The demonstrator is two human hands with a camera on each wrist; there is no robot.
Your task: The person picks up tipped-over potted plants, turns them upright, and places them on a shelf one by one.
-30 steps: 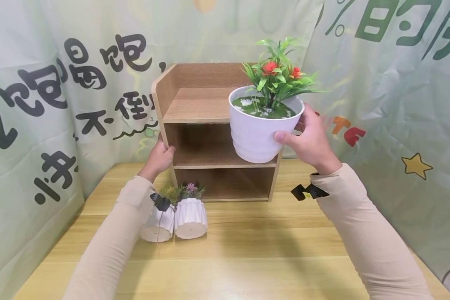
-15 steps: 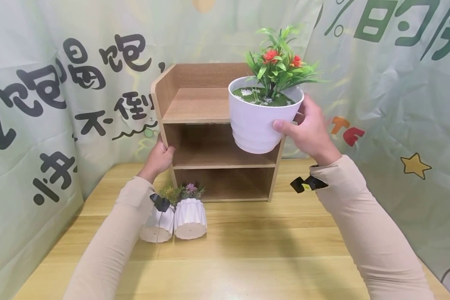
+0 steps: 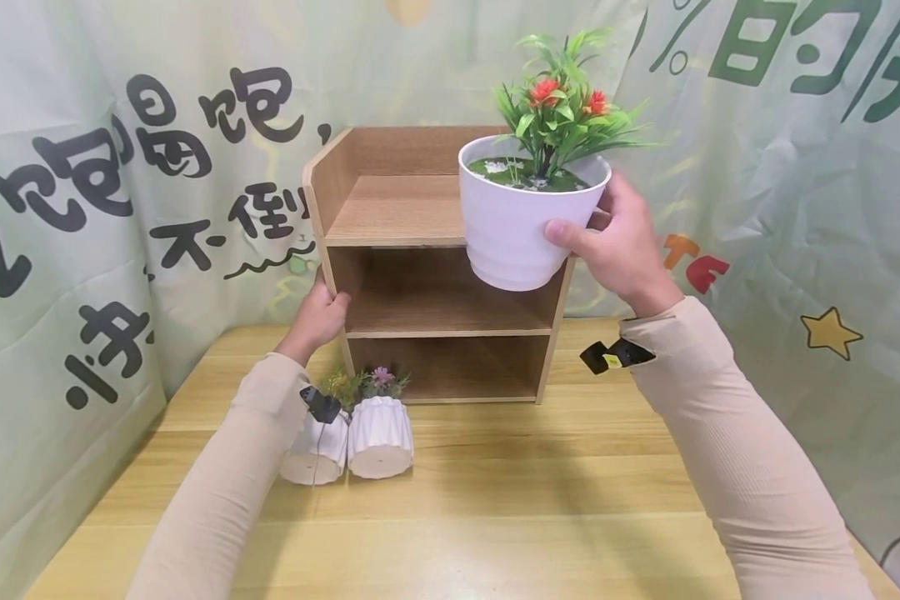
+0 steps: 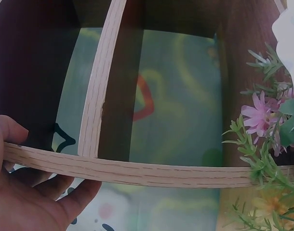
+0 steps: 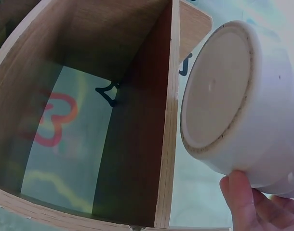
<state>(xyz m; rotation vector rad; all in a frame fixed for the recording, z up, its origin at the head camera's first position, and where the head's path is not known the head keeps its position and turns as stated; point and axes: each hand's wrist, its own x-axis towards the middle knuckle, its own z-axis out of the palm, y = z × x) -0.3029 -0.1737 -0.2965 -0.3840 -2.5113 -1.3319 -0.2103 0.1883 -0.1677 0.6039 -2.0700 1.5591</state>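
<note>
In the head view my right hand point(image 3: 615, 242) grips a white flowerpot point(image 3: 525, 233) by its right side, thumb in front. A leafy green plant with red flowers point(image 3: 558, 108) stands in it. The pot hangs upright before the right part of a wooden shelf point(image 3: 450, 321). Its pale underside point(image 5: 217, 89) shows in the right wrist view, apart from the shelf's edge. My left hand point(image 3: 315, 321) holds the shelf's left side panel, which the left wrist view shows between thumb and fingers point(image 4: 82, 197). Some right-hand fingers are hidden behind the pot.
Two small white fluted pots point(image 3: 381, 437) lie tipped on the wooden table point(image 3: 510, 517) in front of the shelf's lower left, bases toward me. Pink flowers point(image 4: 258, 115) from one reach the shelf's edge. Printed cloth point(image 3: 757, 208) hangs around the table.
My right hand has raised the flowerpot steadily, from in front of the middle shelf toward the top shelf's level. The left hand, the shelf and the small pots stay where they were.
</note>
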